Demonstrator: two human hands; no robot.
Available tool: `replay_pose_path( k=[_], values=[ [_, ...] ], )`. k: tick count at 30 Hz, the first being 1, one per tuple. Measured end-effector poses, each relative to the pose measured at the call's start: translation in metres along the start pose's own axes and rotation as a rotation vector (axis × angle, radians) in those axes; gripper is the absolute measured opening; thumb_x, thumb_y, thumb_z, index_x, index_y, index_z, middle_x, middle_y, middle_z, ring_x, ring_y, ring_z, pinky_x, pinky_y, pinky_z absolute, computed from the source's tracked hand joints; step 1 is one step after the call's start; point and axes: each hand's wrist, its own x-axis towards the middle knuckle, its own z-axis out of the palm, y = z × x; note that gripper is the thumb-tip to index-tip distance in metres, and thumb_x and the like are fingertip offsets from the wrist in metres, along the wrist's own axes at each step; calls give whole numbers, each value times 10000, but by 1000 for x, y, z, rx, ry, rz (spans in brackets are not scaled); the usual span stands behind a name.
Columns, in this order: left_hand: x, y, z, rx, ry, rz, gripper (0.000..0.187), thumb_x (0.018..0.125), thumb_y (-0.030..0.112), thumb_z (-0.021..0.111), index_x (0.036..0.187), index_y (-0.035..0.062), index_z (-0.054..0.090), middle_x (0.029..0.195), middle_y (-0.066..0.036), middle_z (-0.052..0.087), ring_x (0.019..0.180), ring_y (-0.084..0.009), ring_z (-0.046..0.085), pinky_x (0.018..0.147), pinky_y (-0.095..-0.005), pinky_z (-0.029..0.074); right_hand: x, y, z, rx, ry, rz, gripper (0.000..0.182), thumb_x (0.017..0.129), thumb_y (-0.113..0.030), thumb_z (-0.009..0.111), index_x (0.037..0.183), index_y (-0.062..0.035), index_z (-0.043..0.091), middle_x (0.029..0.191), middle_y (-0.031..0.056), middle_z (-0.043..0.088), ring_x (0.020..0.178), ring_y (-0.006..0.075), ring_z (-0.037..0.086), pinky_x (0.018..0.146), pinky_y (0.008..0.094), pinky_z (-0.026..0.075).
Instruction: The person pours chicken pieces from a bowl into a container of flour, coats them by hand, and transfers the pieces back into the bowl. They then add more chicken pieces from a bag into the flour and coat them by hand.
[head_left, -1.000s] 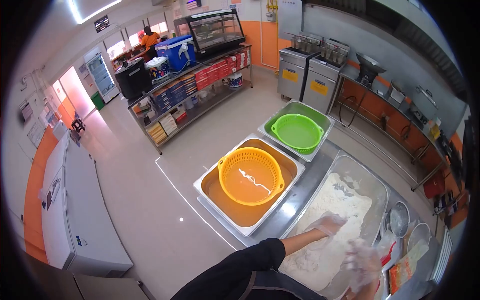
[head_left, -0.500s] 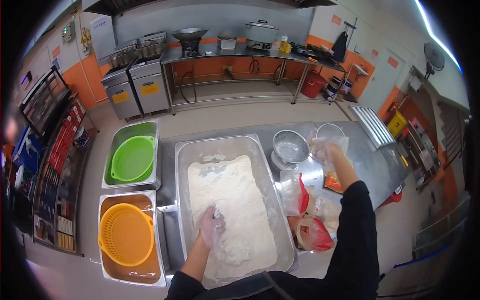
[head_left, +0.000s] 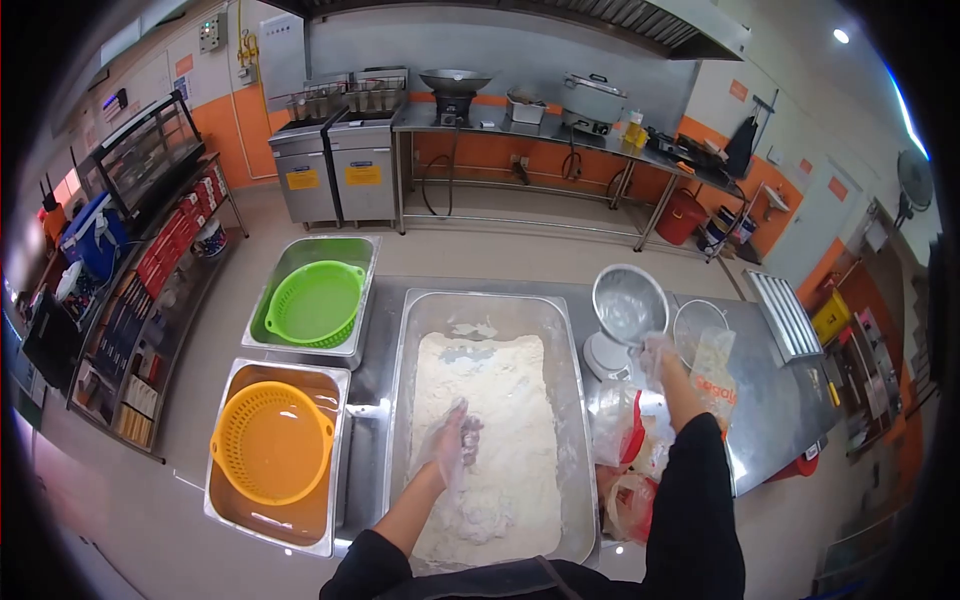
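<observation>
Both hands wear clear plastic gloves. My left hand hovers over white flour in a large metal tray, its fingers loosely curled and nothing visible in them. To the right, my right hand grips the near rim of a metal bowl, which is tilted above a white scale. Beside that hand lies a clear bag with orange print. A round sieve rests behind the bag. Red and clear plastic bags lie against the tray's right side.
On the left, a green basket and a yellow basket sit in metal pans. A slatted metal rack lies at the table's right end. Fryers and a steel counter line the back wall.
My right hand has moved from the clear bag to the bowl and taken hold of its rim; the bowl is now raised and tilted off the scale. My left hand has lifted slightly. The view has shifted.
</observation>
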Motion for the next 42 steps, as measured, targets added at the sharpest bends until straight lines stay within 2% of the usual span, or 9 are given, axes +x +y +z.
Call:
replay_pose_path(
  k=[3, 7, 13, 21, 25, 31, 34, 39, 42],
  values=[
    [-11, 6, 8, 45, 7, 91, 412, 773, 530, 444, 851, 131, 511, 517, 49, 370, 388, -46, 278, 358, -188, 205, -36, -115, -31, -157, 120, -269, 164, 733, -158, 481, 656, -35, 556, 515, 66, 487, 389, 166, 452, 356, 289, 331],
    [-22, 9, 9, 122, -24, 226, 399, 823, 472, 405, 1006, 120, 455, 604, 1, 454, 414, -58, 307, 382, -193, 224, -120, -277, -30, 122, 71, 209, 183, 725, -185, 495, 738, -43, 609, 561, 118, 558, 496, 192, 542, 498, 336, 420],
    [-13, -6, -18, 80, -68, 350, 363, 842, 441, 376, 1012, 127, 440, 648, -45, 517, 425, -80, 409, 347, -209, 289, -148, -310, 4, -523, -241, -280, 254, 705, -231, 498, 630, -11, 600, 551, 118, 565, 486, 204, 547, 497, 347, 426],
    [-42, -1, -14, -191, -296, 358, 358, 848, 374, 392, 1004, 61, 469, 699, -78, 567, 537, -107, 503, 396, -210, 348, -174, -329, 14, -565, -279, -256, 295, 696, -280, 470, 620, -16, 577, 596, 180, 539, 551, 320, 529, 554, 372, 424],
    [-27, -10, -19, 381, -105, 461, 263, 744, 200, 554, 921, 12, 505, 636, -3, 486, 532, -86, 451, 413, -215, 361, -194, -331, 7, -589, -316, -369, 333, 737, -295, 437, 607, -19, 573, 622, 184, 543, 604, 361, 529, 605, 378, 430],
    [-20, -7, -23, 454, 279, 395, 556, 751, 348, 499, 1198, 51, 354, 977, -127, 548, 891, -230, 509, 770, -333, 380, -240, -325, 7, -557, 70, -486, 264, 792, -227, 406, 770, -6, 548, 772, 171, 562, 742, 322, 544, 650, 390, 424],
    [-34, 6, -21, 676, 489, 418, 481, 760, 356, 455, 1140, 64, 412, 948, -151, 549, 844, -261, 522, 711, -355, 399, -274, -336, 16, -309, 62, -459, 187, 786, -145, 404, 855, -13, 515, 831, 193, 548, 782, 301, 545, 665, 392, 424],
    [-6, 6, -50, 957, 480, 649, 493, 777, 406, 439, 1081, 18, 445, 907, -159, 543, 840, -239, 520, 721, -330, 398, -268, -275, 111, -675, -885, -80, 551, 759, -261, 507, 1255, -130, 304, 1156, 243, 419, 1050, 364, 433, 895, 372, 346],
    [-15, 3, -44, 786, 555, 670, 482, 796, 412, 422, 1049, 7, 477, 927, -158, 541, 853, -259, 515, 756, -331, 382, -282, -270, 166, -530, -734, -326, 827, 687, -450, 566, 1321, -215, 91, 1293, 251, 212, 1190, 383, 240, 942, 457, 251]
  ],
)
